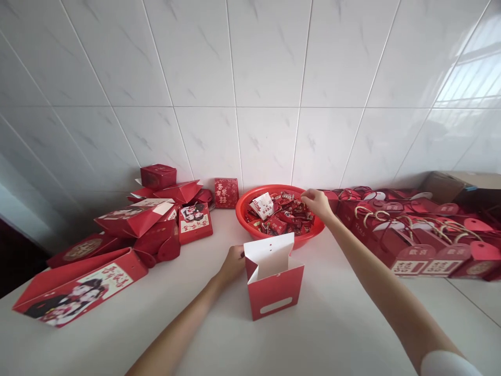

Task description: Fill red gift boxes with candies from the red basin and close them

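Observation:
A red paper gift box (pixel 276 292) with a white inside stands upright before me, its top flaps raised and open. My left hand (pixel 234 262) is closed on the box's left edge, some fingers hidden behind it. Beyond the box is a red plastic basket (pixel 245 225) full of small red-wrapped candies (pixel 289 216), with a white printed packet (pixel 263 206) on top at the left. My right hand (pixel 316 203) is at the basket's right rim, fingertips pinched together over the candies. Whatever is between those fingertips, if anything, is too small to make out.
Red gift boxes (pixel 156 237) lie heaped on the left, a long one (pixel 113 284) nearest. A small red box (pixel 226 193) leans against the tiled wall (pixel 203 68). On the right stand rows of red boxes with rope handles (pixel 410 250) and a brown carton (pixel 462 185).

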The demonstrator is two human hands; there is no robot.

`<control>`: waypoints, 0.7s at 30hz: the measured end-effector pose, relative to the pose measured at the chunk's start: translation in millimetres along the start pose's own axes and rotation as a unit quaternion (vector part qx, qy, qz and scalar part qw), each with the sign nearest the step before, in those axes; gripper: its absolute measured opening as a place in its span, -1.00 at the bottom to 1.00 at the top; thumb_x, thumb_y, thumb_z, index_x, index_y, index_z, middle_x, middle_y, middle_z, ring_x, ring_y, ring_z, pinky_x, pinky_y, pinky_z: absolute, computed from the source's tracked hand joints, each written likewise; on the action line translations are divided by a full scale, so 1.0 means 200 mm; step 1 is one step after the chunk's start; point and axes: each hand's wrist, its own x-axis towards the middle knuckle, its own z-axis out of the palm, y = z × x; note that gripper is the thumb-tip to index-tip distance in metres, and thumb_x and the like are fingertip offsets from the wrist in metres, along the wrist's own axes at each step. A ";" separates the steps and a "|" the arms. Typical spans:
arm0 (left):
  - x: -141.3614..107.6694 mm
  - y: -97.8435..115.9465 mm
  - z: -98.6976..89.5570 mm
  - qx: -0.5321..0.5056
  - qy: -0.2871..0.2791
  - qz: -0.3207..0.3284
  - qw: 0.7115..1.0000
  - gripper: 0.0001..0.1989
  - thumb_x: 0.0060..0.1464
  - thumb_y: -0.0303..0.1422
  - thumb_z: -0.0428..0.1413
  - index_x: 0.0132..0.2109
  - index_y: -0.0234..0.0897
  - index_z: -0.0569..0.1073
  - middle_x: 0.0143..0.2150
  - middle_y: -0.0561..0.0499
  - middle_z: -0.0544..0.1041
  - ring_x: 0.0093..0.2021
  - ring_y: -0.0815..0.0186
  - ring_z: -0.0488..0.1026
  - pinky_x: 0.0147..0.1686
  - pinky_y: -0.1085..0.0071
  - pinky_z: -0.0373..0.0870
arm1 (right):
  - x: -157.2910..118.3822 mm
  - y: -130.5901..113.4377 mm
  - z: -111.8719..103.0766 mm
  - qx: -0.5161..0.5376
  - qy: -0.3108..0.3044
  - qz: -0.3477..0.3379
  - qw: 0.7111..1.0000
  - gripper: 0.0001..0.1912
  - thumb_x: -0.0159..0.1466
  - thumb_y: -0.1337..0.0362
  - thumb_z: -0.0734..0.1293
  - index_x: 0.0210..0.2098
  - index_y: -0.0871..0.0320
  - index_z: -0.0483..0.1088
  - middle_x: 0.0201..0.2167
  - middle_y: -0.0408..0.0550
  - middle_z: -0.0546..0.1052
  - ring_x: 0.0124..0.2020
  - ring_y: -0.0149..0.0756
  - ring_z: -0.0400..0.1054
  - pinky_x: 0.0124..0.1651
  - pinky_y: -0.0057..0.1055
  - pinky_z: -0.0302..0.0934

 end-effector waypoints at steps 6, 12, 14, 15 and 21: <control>0.03 -0.02 -0.02 -0.008 -0.011 -0.019 1.000 -0.84 -0.14 -0.29 0.16 -0.42 -0.27 0.56 -0.46 0.03 0.58 -0.36 0.20 0.47 -0.28 0.32 0.40 | 0.30 -0.06 0.11 -0.131 -0.103 -0.013 0.986 -0.72 0.13 0.46 0.34 -0.15 0.23 0.52 -0.06 0.16 0.60 -0.03 -0.08 0.47 -0.11 -0.36 0.29; 0.04 -0.05 -0.04 -0.035 -0.020 -0.045 0.998 -0.85 -0.16 -0.31 0.15 -0.55 -0.26 0.37 -0.59 0.12 0.33 -0.51 0.38 0.21 -0.49 0.43 0.12 | 0.38 -0.07 0.23 -0.168 -0.175 -0.044 0.969 -0.47 -0.06 0.30 0.56 -0.08 0.16 0.49 -0.06 0.12 0.60 -0.03 -0.01 0.46 -0.15 -0.34 0.30; 0.04 -0.04 -0.04 -0.041 -0.026 -0.043 0.998 -0.84 -0.15 -0.29 0.15 -0.54 -0.25 0.36 -0.58 0.11 0.33 -0.51 0.38 0.19 -0.48 0.42 0.10 | 0.38 -0.06 0.27 -0.175 -0.183 -0.047 0.966 -0.44 -0.10 0.25 0.57 -0.09 0.13 0.48 -0.12 0.07 0.60 -0.09 -0.02 0.46 -0.22 -0.34 0.30; 0.04 -0.04 -0.04 -0.040 -0.028 -0.041 0.998 -0.84 -0.15 -0.29 0.15 -0.54 -0.25 0.36 -0.57 0.11 0.32 -0.50 0.38 0.18 -0.48 0.42 0.09 | 0.37 -0.05 0.28 -0.178 -0.186 -0.049 0.965 -0.47 -0.10 0.24 0.57 -0.12 0.13 0.49 -0.15 0.04 0.60 -0.12 -0.03 0.46 -0.25 -0.35 0.29; 0.05 -0.05 -0.05 -0.017 -0.023 -0.043 0.999 -0.84 -0.16 -0.29 0.10 -0.57 -0.22 0.31 -0.58 0.11 0.26 -0.50 0.36 0.14 -0.48 0.41 0.06 | 0.34 -0.06 0.30 -0.166 -0.210 -0.070 0.961 -0.74 -0.05 0.31 0.52 -0.61 0.10 0.33 -0.50 -0.07 0.49 -0.32 -0.12 0.41 -0.30 -0.33 0.21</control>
